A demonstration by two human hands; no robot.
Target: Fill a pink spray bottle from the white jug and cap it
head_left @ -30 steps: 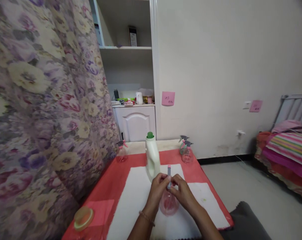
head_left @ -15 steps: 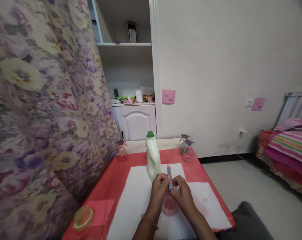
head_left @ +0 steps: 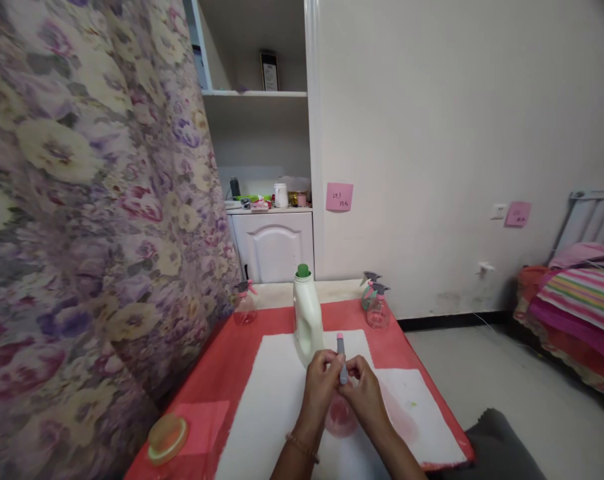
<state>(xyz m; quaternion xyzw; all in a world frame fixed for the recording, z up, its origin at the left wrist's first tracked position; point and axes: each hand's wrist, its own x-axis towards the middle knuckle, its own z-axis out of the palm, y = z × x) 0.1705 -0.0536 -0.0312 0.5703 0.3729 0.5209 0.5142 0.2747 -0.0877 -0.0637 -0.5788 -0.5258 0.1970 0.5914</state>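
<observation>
A small clear-pink spray bottle (head_left: 341, 420) stands on the white cloth at the front of the table. Its grey spray head (head_left: 341, 347), tipped with a pink nozzle, points away from me. My left hand (head_left: 322, 380) closes on the head from the left, thumb and fingers pinched. From the right, my right hand (head_left: 366, 385) pinches the same head with bent fingers. The bottle's neck is hidden behind both hands. Just beyond them a pale green jug (head_left: 308, 317) stands upright, with a green cap (head_left: 303, 271) in its mouth.
White cloths (head_left: 252, 393) lie on the red table (head_left: 209, 363). One spray bottle (head_left: 245, 310) stands at the back left, and another (head_left: 379, 312) with a green one behind it at the back right. A round lid-like object (head_left: 167, 439) sits front left. A floral curtain (head_left: 107, 267) borders the left side.
Both hands keep their pinch on the spray head. The whole view has shifted slightly, everything appearing a little lower; no object has clearly moved on the table.
</observation>
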